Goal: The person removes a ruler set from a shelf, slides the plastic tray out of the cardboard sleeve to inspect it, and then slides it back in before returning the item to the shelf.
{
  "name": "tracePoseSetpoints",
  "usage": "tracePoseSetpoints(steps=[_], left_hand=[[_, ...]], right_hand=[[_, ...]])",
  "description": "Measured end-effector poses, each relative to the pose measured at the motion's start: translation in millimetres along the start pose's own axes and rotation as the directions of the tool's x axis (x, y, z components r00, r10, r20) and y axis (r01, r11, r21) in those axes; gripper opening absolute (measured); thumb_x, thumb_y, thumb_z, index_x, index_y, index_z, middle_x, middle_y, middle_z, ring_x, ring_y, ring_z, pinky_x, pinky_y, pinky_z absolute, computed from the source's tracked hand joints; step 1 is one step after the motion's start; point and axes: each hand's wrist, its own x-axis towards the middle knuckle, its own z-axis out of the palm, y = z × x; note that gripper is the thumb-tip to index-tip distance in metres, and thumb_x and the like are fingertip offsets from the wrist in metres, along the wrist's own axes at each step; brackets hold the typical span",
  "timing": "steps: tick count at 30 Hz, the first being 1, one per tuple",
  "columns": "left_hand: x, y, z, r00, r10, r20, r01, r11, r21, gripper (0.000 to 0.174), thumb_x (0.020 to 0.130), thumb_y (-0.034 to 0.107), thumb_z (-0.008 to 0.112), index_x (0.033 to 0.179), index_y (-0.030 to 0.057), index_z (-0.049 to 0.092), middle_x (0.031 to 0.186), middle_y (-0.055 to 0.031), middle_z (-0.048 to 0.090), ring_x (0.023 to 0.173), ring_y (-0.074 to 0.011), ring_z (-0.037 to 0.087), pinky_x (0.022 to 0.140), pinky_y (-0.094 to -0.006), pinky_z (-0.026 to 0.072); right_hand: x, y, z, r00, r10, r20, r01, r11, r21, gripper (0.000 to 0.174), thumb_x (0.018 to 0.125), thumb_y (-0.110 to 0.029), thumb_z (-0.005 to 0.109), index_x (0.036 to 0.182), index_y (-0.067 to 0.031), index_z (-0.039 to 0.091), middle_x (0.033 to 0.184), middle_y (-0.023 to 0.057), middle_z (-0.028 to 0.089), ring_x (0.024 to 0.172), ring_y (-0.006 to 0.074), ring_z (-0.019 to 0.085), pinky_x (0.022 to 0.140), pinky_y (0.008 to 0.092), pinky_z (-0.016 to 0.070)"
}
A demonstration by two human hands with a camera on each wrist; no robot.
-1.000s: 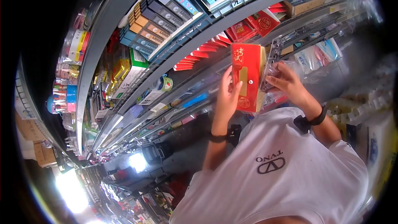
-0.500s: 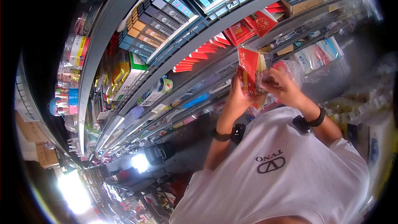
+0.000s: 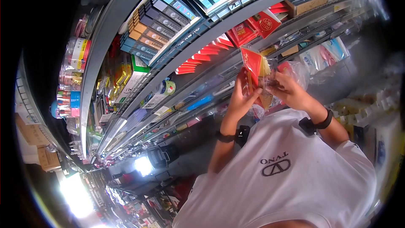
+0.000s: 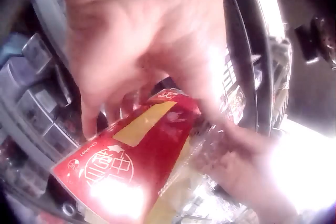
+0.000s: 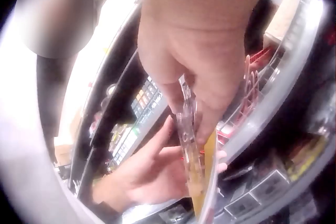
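Head view has the red pack (image 3: 252, 61) just right of centre: flat, glossy, stiff-looking card, with clear crinkly film catching glare and a yellowish layer beside it. Left hand (image 3: 241, 103) is holding that pack, thumb one side and fingers the other, and the left wrist view shows a yellow strip plus a round white emblem printed on it. Right hand (image 3: 291, 90) has a narrow pinch on a clear plastic piece (image 5: 187, 129), shiny, long and ridged, right against the yellow. As for containers, the display tray (image 3: 190, 36) at upper left of the frame is packed with slim boxes (image 3: 156, 29) in blue, orange and grey. Far left, a tub (image 3: 75, 99) with a blue band has thin sticks in it. Thin red packets (image 3: 204, 55) fan out near upper centre.
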Motion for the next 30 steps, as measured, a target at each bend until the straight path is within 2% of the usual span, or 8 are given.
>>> tracePoseSetpoints(steps=[5,9,12,15,18,21,24,30], left_hand=[[-0.7,0.9,0.9,1.0,0.001,0.014,-0.002,0.999,0.043,0.105,0.075,0.004,0.084,0.157,0.0075,0.018,0.151,-0.0127,0.037,0.139,-0.0239,0.041,0.111,-0.0414,0.0406],[-1.7,-2.3,-0.8,1.0,-0.023,0.019,0.023,0.999,-0.042,0.092,0.082,-0.004,0.075,0.156,0.0063,0.021,0.15,-0.0094,0.04,0.135,-0.0217,0.045,0.106,-0.0353,0.0456],[-2.4,-11.7,-5.8,1.0,-0.026,0.008,0.027,0.992,-0.122,0.086,0.086,0.001,0.072,0.156,0.0065,0.021,0.148,-0.0088,0.041,0.13,-0.0194,0.047,0.106,-0.0353,0.0441],[-5.6,-6.4,-5.7,0.998,-0.056,0.023,0.059,0.982,-0.179,0.077,0.092,0.004,0.066,0.155,0.0042,0.022,0.147,-0.008,0.042,0.128,-0.0181,0.048,0.105,-0.034,0.0439],[-6.3,-4.2,-3.2,0.998,-0.059,0.023,0.063,0.983,-0.17,0.074,0.094,0.006,0.065,0.155,0.003,0.023,0.146,-0.0081,0.042,0.128,-0.0176,0.048,0.105,-0.0337,0.0437],[-4.9,-7.2,-1.9,1.0,-0.018,0.003,0.018,0.997,-0.079,0.078,0.092,0.008,0.067,0.155,0.0027,0.021,0.146,-0.0092,0.041,0.129,-0.0189,0.048,0.104,-0.0335,0.0448],[-6.2,-7.2,4.0,0.996,0.029,-0.079,-0.028,1.0,0.012,0.084,0.089,0.009,0.071,0.155,0.0009,0.02,0.147,-0.0126,0.04,0.131,-0.0223,0.047,0.101,-0.0346,0.0485],[-9.0,12.3,20.2,0.974,0.073,-0.213,-0.033,0.982,0.187,0.092,0.082,0.01,0.076,0.154,-0.0026,0.02,0.145,-0.0193,0.039,0.129,-0.0269,0.049,0.098,-0.0384,0.0537]], right_hand=[[-2.1,6.1,-1.2,0.999,0.036,-0.022,-0.036,0.999,0.002,0.03,0.101,-0.006,0.055,0.129,0.0013,0.047,0.118,0.01,0.062,0.113,0.0149,0.059,0.097,0.0317,0.0472],[-2.0,1.5,-3.5,0.999,0.036,-0.035,-0.038,0.997,-0.072,0.029,0.101,-0.004,0.055,0.129,0.0006,0.047,0.117,0.0097,0.063,0.112,0.0138,0.06,0.096,0.0302,0.0473],[4.7,12.9,-1.5,0.968,0.005,-0.25,0.03,0.99,0.136,0.03,0.102,-0.009,0.057,0.129,-0.0016,0.048,0.115,0.0056,0.059,0.106,0.0115,0.058,0.091,0.0281,0.0479],[11.9,-3.4,5.0,0.918,0.124,-0.377,0.038,0.918,0.396,0.022,0.103,-0.004,0.052,0.124,0.0001,0.048,0.107,0.0059,0.06,0.102,0.0073,0.057,0.09,0.0252,0.0467],[13.5,18.2,2.4,0.899,-0.052,-0.434,0.088,0.994,0.063,0.02,0.104,-0.005,0.05,0.123,0.0002,0.049,0.109,0.0054,0.061,0.103,0.008,0.059,0.086,0.026,0.0482],[11.5,25.0,7.1,0.883,-0.194,-0.427,0.157,0.98,-0.119,0.02,0.104,-0.005,0.051,0.123,0.0009,0.049,0.11,0.009,0.065,0.104,0.0124,0.063,0.081,0.0286,0.0503],[9.7,20.0,12.3,0.895,-0.195,-0.402,0.111,0.968,-0.223,0.022,0.103,-0.007,0.052,0.123,0.0017,0.048,0.105,0.0166,0.068,0.097,0.0239,0.07,0.076,0.0334,0.0526],[6.6,10.5,17.8,0.943,-0.171,-0.284,-0.01,0.843,-0.538,0.035,0.095,-0.002,0.06,0.127,0.0012,0.048,0.103,0.0259,0.066,0.092,0.0419,0.068,0.075,0.0418,0.0535]])
